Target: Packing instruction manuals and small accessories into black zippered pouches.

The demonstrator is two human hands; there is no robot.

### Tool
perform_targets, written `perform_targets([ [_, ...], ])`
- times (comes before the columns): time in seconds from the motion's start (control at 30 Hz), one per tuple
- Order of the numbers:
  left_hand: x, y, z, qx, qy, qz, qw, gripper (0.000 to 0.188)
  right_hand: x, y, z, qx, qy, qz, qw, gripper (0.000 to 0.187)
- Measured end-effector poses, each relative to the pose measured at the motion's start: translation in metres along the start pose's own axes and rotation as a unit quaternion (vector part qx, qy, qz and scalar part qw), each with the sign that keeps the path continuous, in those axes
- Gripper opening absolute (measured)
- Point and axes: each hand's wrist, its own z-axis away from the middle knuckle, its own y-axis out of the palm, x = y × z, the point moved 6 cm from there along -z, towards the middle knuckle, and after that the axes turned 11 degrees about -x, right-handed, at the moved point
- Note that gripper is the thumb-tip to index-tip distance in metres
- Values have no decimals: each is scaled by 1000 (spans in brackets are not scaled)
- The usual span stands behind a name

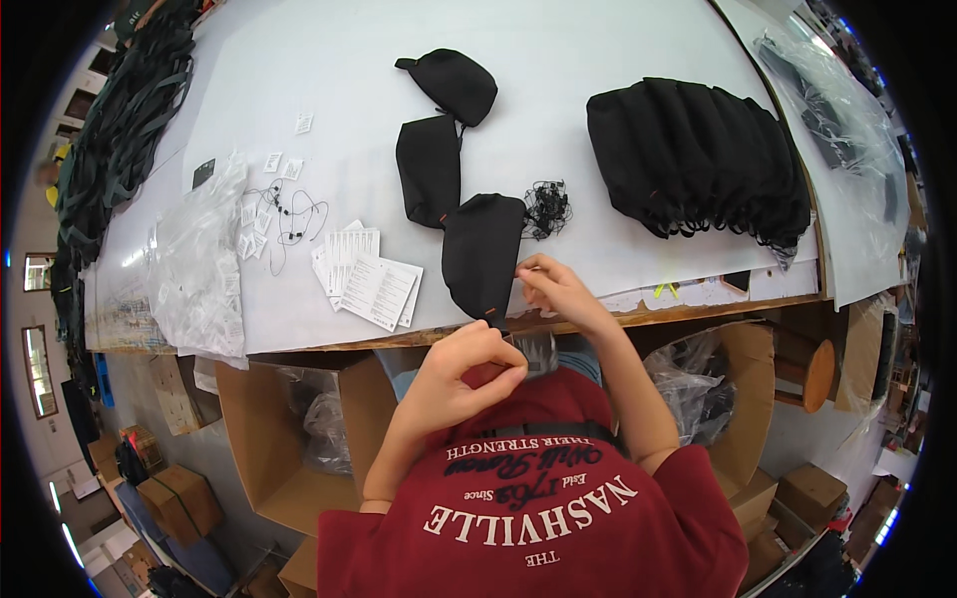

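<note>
A small black fabric pouch (485, 254) lies at the table's near edge, directly in front of me. My left hand (464, 377) is just below its lower end, fingers curled and thumb pressed toward the forefinger; whatever is in the pinch is too small to make out. At the pouch's right edge, my right hand (553, 289) has thumb and fingertips pinched together, and what they hold is unclear. Two similar items, a black pouch (429, 169) and another black pouch (457, 86), lie beyond it. Beside the nearest pouch is a tangle of thin black cords (546, 207).
A row of black pouches (698, 154) lies at the right. Printed white cards (374, 289), loose cords with small tags (289, 207) and a clear plastic bag (204, 264) are on the left. Dark straps (125, 130) pile up far left. Open cardboard boxes (274, 448) stand below the table edge.
</note>
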Motion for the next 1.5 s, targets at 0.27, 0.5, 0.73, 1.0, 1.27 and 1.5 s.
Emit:
perform_targets([
  [0.27,-13,16,0,132,82,13,988,8,-16,22,-11,46,58,-116,990,22],
  [0.5,-7,-23,-28,-64,211,-307,926,26,89,16,44,-18,-253,286,924,20],
  [0.73,14,-28,-16,-81,259,-392,879,28,111,17,67,-11,-322,356,877,17],
  [1.0,19,-24,-13,-39,305,-361,881,28,112,23,71,3,-361,356,862,17],
  [1.27,18,-24,-5,-14,345,-358,867,28,103,28,70,59,-324,363,872,15],
  [1.5,20,-19,-2,-17,351,-355,867,22,102,28,64,57,-341,349,871,16],
])
